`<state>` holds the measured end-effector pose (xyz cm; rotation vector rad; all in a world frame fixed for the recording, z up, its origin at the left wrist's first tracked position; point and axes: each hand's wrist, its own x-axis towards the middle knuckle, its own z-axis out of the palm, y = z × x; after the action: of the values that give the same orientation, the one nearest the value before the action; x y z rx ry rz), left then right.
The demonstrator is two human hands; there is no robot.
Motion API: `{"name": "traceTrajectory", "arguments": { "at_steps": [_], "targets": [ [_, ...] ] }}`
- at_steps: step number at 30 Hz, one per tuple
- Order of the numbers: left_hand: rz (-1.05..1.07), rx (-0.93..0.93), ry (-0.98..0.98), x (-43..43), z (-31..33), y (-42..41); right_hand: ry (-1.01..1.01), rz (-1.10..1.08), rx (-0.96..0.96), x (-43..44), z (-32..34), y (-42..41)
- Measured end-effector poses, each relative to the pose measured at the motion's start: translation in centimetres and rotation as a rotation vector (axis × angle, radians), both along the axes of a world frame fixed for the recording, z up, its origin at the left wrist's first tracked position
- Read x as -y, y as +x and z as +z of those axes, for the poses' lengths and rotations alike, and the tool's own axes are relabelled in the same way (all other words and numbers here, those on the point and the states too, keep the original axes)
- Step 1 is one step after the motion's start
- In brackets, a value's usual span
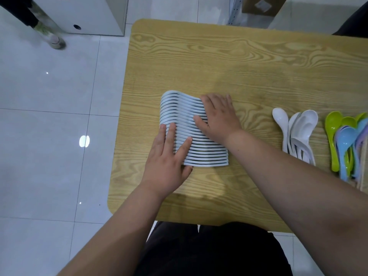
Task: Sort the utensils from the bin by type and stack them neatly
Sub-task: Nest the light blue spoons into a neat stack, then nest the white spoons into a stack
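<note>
A long row of several nested white spoons [185, 116] lies on its side on the wooden table [229, 60]. My left hand [169, 158] lies flat with straight fingers pressing the row's near left end. My right hand [218, 116] rests flat on the handle side at the right, fingers straight. To the right lies a small pile of white spoons [298, 132]. Further right, at the table's edge, sits a pile of coloured spoons [346, 144], green, blue and purple.
The table's left edge drops to a white tiled floor [49, 126]. A white cabinet [89, 14] and another person's foot [55, 40] are at the far left. A cardboard box [260, 5] stands beyond the table's far edge.
</note>
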<state>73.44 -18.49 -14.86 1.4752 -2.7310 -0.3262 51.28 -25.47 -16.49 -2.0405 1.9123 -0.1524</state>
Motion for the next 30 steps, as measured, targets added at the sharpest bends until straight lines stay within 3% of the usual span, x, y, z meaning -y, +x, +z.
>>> {"name": "traceTrajectory", "arguments": {
  "at_steps": [30],
  "targets": [
    [-0.176, 0.063, -0.035, 1.0, 1.9, -0.8, 0.140, 0.090, -0.093, 1.4, 1.0, -1.0]
  ]
}}
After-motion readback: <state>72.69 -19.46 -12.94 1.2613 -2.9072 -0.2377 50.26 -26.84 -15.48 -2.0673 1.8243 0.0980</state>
